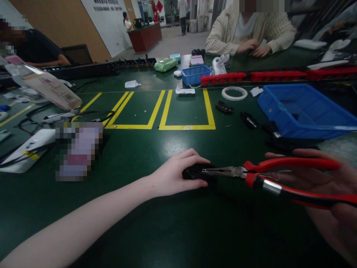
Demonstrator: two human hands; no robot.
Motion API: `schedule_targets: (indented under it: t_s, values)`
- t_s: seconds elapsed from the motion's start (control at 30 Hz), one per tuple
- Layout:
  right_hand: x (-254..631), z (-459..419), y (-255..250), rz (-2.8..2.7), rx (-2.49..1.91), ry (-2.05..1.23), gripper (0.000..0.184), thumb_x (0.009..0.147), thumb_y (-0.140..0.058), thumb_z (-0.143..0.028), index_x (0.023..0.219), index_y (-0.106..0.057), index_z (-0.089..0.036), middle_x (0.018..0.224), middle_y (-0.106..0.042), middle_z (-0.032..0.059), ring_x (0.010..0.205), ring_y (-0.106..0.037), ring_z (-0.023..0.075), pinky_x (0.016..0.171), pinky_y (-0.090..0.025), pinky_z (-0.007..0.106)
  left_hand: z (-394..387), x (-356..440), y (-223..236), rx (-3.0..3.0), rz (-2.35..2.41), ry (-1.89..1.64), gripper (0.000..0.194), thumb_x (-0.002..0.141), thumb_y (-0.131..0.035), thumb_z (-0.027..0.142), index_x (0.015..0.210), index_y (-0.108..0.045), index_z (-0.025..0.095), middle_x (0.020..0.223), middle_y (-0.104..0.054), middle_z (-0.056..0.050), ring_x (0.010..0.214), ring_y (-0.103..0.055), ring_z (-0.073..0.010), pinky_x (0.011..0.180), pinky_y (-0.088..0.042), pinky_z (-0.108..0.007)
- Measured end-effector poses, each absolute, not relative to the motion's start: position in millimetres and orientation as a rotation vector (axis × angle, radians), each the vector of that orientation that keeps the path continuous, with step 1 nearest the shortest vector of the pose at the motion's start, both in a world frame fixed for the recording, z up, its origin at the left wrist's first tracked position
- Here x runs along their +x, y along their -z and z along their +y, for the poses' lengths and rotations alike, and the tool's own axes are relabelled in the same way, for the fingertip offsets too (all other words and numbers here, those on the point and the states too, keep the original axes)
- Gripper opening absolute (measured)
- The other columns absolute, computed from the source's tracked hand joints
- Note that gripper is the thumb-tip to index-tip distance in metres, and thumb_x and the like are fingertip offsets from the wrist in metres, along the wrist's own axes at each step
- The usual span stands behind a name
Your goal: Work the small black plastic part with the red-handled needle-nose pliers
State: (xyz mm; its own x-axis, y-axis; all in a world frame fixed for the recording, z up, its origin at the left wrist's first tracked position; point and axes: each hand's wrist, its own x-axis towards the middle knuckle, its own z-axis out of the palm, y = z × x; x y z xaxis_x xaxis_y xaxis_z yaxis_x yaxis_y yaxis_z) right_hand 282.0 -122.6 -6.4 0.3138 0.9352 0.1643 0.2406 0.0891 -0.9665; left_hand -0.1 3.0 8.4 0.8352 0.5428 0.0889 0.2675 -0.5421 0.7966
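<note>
My left hand (178, 171) grips a small black part (194, 172) close to the table top, thumb on one side and fingers on the other. Red-and-black needle-nose pliers (255, 174) lie across my right hand (315, 178), their handles spread and resting against the palm and thumb. The long jaws of the pliers reach left, with their tips at the black part. Whether the tips pinch anything on it I cannot tell. Similar black parts (249, 120) lie on the table beyond my right hand.
A large blue bin (306, 130) stands at the right, a smaller blue basket (196, 75) farther back. Yellow tape (186, 127) marks rectangles on the green table. A white tape roll (234, 93) lies behind. Cables, a bottle (52, 87) and a blurred-out device (82, 149) are at left. Another person sits opposite.
</note>
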Motion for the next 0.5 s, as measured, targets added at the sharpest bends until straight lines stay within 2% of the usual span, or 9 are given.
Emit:
schedule_targets:
  t_s: [0.17,0.3,0.43,0.5]
  values:
    - [271,-119,-1,-1.062,-1.381,-0.81,0.055,0.066,-0.071,-0.05,0.119,-0.062,-0.039,0.119,-0.068,0.0093,0.1,-0.066,0.0381,0.07,-0.061,0.047,3,0,-8,2.209,0.587,-0.399,0.041,0.084,-0.069,0.032,0.121,-0.058,0.018,0.108,-0.06,-0.006,0.099,-0.058,-0.0197,0.086,-0.048,-0.033]
    - [267,-114,-7,-1.088,-1.345,-0.821,0.054,0.063,-0.075,-0.05,0.114,-0.066,-0.037,0.114,-0.07,0.0104,0.095,-0.068,0.0361,0.068,-0.062,0.042,3,0,-8,2.219,0.618,-0.389,0.04,0.085,-0.069,0.032,0.12,-0.059,0.017,0.108,-0.06,-0.006,0.099,-0.058,-0.0197,0.086,-0.047,-0.034]
    - [271,-115,-6,-1.069,-1.348,-0.792,0.059,0.063,-0.074,-0.055,0.118,-0.063,-0.036,0.117,-0.068,0.0105,0.099,-0.067,0.0369,0.072,-0.062,0.045,3,0,-8,2.219,0.653,-0.385,0.038,0.085,-0.069,0.033,0.119,-0.059,0.019,0.11,-0.06,-0.005,0.101,-0.057,-0.0201,0.087,-0.046,-0.035]
    - [274,-116,-7,-1.121,-1.411,-0.732,0.062,0.066,-0.066,-0.063,0.123,-0.057,-0.04,0.122,-0.065,0.0078,0.107,-0.064,0.0368,0.079,-0.061,0.049,3,0,-8,2.22,0.667,-0.38,0.038,0.085,-0.069,0.033,0.119,-0.058,0.019,0.111,-0.06,-0.005,0.102,-0.057,-0.0205,0.088,-0.046,-0.036]
